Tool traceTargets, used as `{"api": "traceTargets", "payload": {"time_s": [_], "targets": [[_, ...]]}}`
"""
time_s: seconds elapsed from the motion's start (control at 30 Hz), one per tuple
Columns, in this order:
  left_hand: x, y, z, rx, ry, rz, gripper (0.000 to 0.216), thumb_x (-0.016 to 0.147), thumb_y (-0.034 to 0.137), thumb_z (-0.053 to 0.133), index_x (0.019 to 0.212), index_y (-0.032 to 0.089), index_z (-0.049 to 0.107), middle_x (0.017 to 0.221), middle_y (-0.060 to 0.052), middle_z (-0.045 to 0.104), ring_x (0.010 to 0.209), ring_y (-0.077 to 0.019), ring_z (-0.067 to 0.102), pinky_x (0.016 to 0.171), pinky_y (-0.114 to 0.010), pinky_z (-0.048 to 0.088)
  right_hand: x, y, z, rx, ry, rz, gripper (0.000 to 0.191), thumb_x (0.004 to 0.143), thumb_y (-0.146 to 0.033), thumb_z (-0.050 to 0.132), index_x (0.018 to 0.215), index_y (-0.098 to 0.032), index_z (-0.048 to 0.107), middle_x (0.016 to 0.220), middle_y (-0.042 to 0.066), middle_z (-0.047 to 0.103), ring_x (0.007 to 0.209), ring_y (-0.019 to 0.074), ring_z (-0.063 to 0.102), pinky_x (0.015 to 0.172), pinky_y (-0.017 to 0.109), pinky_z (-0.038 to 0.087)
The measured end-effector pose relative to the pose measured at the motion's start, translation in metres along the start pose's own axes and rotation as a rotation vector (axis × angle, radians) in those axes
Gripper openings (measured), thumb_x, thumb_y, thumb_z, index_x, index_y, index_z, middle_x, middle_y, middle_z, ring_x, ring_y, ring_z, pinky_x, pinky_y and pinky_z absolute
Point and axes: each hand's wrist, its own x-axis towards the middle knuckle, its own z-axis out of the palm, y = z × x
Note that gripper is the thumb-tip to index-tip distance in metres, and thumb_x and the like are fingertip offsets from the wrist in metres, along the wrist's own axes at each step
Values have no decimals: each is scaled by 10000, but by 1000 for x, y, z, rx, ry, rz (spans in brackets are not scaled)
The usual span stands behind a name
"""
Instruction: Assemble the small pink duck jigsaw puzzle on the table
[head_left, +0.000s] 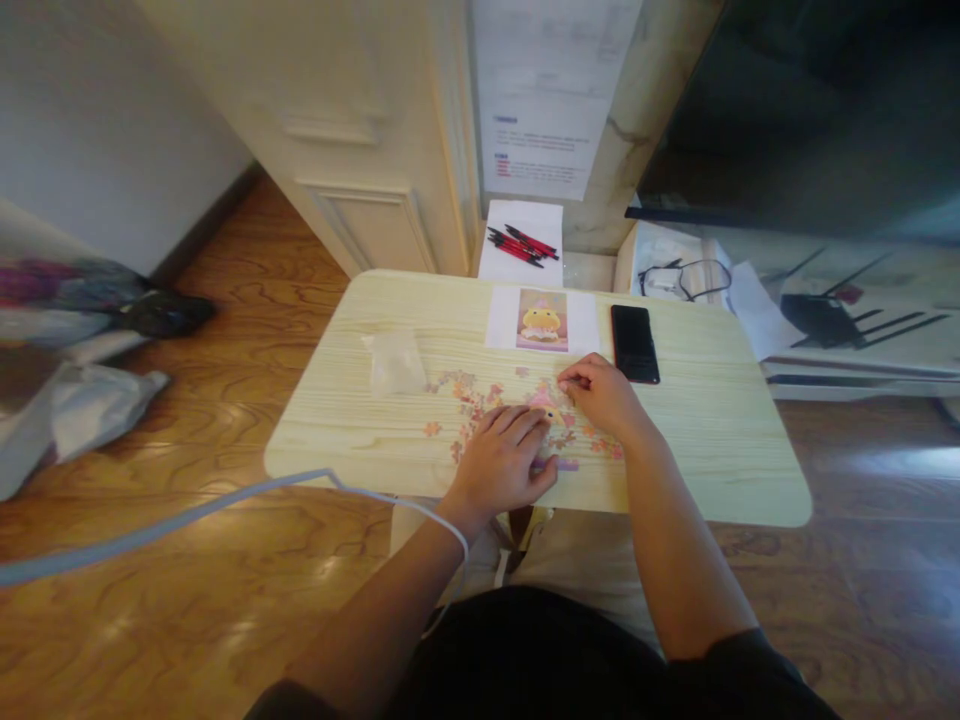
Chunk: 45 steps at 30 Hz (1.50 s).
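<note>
Loose jigsaw puzzle pieces (469,392) in pink, orange and brown tones lie scattered over the middle of the small table. My left hand (504,452) rests palm down over them, its fingers stretched forward and the thumb apart. Just beyond its fingertips is a partly joined patch of puzzle (553,412) with a yellow area and a dark eye; my left hand covers part of it. My right hand (602,392) is at the patch's upper right, thumb and fingers pinched together. Whatever lies between those fingertips is too small to make out.
A printed picture of a yellow figure (543,320) lies beyond the pieces, beside a black phone (634,343). To the left is a clear plastic bag (396,362). Red and black pens (523,246) lie past the table's (720,430) far edge. A pale cable (225,497) runs to my left wrist.
</note>
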Motion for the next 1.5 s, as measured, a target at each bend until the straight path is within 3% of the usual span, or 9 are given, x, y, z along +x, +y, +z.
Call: {"api": "traceTargets", "payload": {"time_s": [0.2,0.33,0.5,0.67,0.87,1.13,1.27,1.37,1.5], "targets": [[-3,-2,2,7,40,54,355,944,392,594,1227,205,701,1310,-100,710,1260,-294,618,1122,-507,459,-1,-4,-6,-5,-13,-9,139,893,-179,700,966,-232,806,1002,38,666,845,178,637,821,335,520],[-6,-5,7,9,98,96,343,943,377,602,1231,220,703,1321,-82,717,1277,-285,625,1139,-499,458,11,-42,-3,-71,13,-99,167,916,-274,739,1066,-229,796,1037,42,664,814,168,616,832,335,514],[-7,-9,10,-7,120,90,310,923,367,622,1156,195,734,1175,-113,759,1176,-297,678,1102,-501,505,50,-118,42,-199,-277,-352,148,964,-250,675,1045,-200,789,1083,68,697,1021,200,653,959,324,485],[-8,-14,13,-38,83,85,463,886,363,666,1306,171,688,1331,-140,713,1347,-353,594,1210,-563,418,76,-155,91,-494,-385,-294,271,932,-325,712,1160,-188,757,1222,127,692,1117,270,651,955,359,507],[-10,-18,16,-57,103,52,574,885,351,669,1428,170,618,1451,-139,650,1424,-366,529,1229,-587,385,79,-158,103,-635,-404,-248,210,944,-258,669,1114,-162,747,1228,159,690,1106,298,665,904,385,545],[-13,-12,1,25,213,12,199,810,279,717,978,191,774,1043,-104,772,1089,-316,669,1047,-497,510,87,-156,104,-573,-423,-177,138,879,-239,692,989,-197,764,1191,126,742,1067,276,687,902,367,539],[-19,-12,-16,48,235,-67,113,850,296,698,915,218,747,1016,-85,766,1111,-307,648,994,-488,504,86,-153,104,-512,-431,-159,128,867,-179,644,909,-224,757,1062,77,780,998,260,700,887,369,523],[-26,-23,-30,37,331,-179,145,926,261,619,1005,231,737,1087,-48,775,1075,-254,667,971,-448,503,84,-151,103,-481,-418,-169,178,857,-164,646,983,-228,754,1081,66,771,1006,248,689,888,353,507],[-38,-45,-38,44,390,-256,116,928,271,630,957,237,737,1021,-32,787,1016,-240,688,957,-433,506,82,-150,103,-453,-419,-211,325,871,-180,664,1169,-278,748,1239,66,717,1066,241,672,919,347,492]]}}
